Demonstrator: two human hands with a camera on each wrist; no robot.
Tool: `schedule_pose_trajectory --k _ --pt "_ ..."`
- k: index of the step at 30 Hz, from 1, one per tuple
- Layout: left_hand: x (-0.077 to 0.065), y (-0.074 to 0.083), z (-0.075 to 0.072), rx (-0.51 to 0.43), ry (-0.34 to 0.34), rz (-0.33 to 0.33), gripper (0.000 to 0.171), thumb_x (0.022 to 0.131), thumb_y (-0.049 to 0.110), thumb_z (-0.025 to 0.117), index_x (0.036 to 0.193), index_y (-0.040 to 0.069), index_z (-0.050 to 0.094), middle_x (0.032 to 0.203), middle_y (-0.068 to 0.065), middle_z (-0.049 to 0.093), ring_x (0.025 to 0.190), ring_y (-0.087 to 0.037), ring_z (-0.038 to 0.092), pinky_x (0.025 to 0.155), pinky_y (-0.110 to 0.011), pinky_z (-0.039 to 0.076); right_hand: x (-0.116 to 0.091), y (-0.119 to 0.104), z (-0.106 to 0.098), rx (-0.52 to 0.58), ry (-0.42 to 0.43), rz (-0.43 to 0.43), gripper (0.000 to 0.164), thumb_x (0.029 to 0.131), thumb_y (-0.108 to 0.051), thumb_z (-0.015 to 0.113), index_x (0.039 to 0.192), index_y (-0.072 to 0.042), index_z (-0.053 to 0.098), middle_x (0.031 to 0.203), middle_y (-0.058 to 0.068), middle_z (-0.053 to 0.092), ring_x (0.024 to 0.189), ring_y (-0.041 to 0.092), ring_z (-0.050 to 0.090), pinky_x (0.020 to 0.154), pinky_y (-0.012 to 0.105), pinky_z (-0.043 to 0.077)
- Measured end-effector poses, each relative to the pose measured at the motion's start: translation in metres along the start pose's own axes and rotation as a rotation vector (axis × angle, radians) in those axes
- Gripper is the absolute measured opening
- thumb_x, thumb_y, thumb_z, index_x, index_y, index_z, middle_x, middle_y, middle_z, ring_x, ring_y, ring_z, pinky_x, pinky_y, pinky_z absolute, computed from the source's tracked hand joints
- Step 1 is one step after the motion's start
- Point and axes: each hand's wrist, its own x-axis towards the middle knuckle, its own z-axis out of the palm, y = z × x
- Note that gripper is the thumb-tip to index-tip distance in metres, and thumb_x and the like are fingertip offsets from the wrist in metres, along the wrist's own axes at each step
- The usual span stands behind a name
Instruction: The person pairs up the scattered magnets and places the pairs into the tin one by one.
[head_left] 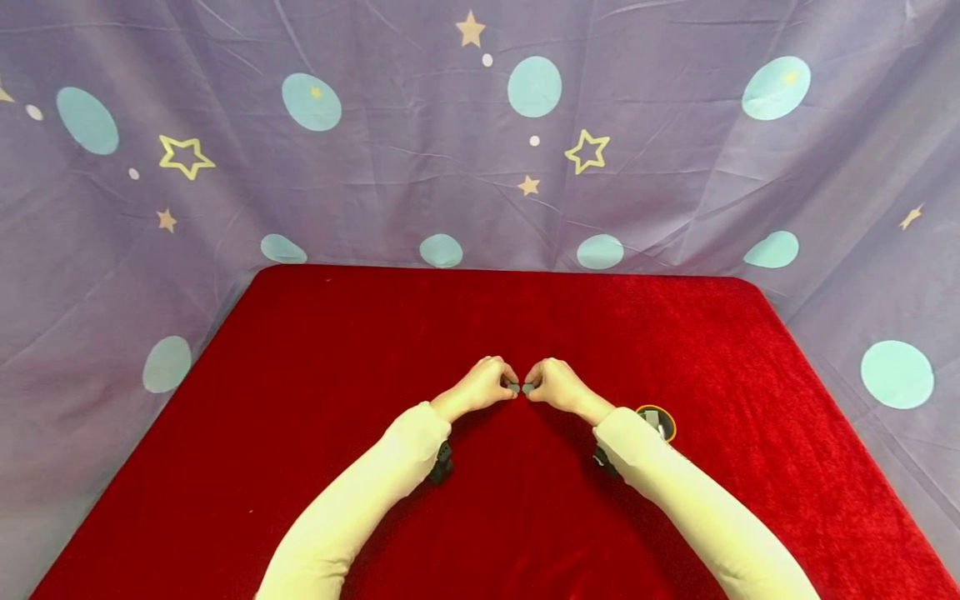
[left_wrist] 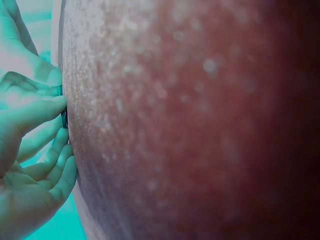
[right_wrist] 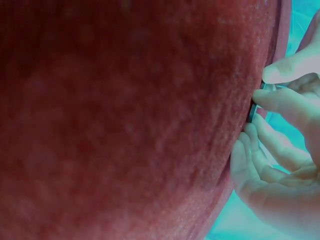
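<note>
Near the middle of the red cloth, my left hand [head_left: 483,383] pinches a small flat grey piece [head_left: 513,387] between thumb and fingers. Facing it, my right hand [head_left: 558,385] pinches a similar small grey piece [head_left: 528,388]. A narrow gap separates the two pieces in the head view. The left wrist view shows one piece edge-on as a thin dark strip [left_wrist: 64,119] at the left fingertips, low against the cloth. From the right wrist, a dark strip [right_wrist: 252,112] shows between the right thumb and fingers. Fingers cover most of both pieces.
Right of the right forearm lies a small dark oval dish [head_left: 667,423] with an orange-yellow rim, holding light grey items and partly hidden by the sleeve. Red cloth [head_left: 360,333] covers the table. A purple patterned curtain [head_left: 390,150] hangs behind and at both sides.
</note>
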Motion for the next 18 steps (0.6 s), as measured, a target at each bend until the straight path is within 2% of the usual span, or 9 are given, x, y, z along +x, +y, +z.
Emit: schedule_pose_trajectory --k 18 --pt "0.0012 0.0041 0.0011 0.009 -0.006 0.009 0.015 0.074 0.009 0.069 0.088 0.002 0.068 0.082 -0.006 0.062 0.078 -0.018 0.051 0.075 -0.029 0.038 -0.0004 0.0015 0.0009 0.001 0.009 -0.024 0.01 0.067 0.003 0.067 0.076 0.003 0.067 0.071 0.008 0.066 0.066 0.016 0.06 0.062 0.026 0.048"
